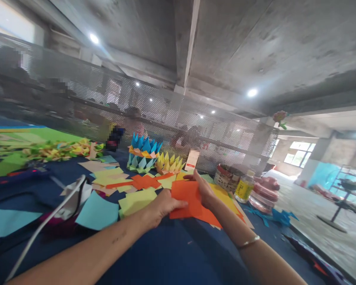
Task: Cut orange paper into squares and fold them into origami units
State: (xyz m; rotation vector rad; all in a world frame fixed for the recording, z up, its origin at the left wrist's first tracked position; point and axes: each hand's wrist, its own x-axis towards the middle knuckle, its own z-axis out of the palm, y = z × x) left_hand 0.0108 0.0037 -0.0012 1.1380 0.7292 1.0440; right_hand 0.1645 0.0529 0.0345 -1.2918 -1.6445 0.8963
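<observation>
Pinching an orange sheet (186, 192) with the thumb on top, a person's left hand (165, 205) holds it over a blue table (166, 255). The right hand (204, 191), fingers extended, is at the sheet's right edge; whether it grips cannot be told. Beyond stand a yellow crown (169, 164) and a phone (192, 161); a bottle (245, 188) stands at right, beside a basket (228, 179).
</observation>
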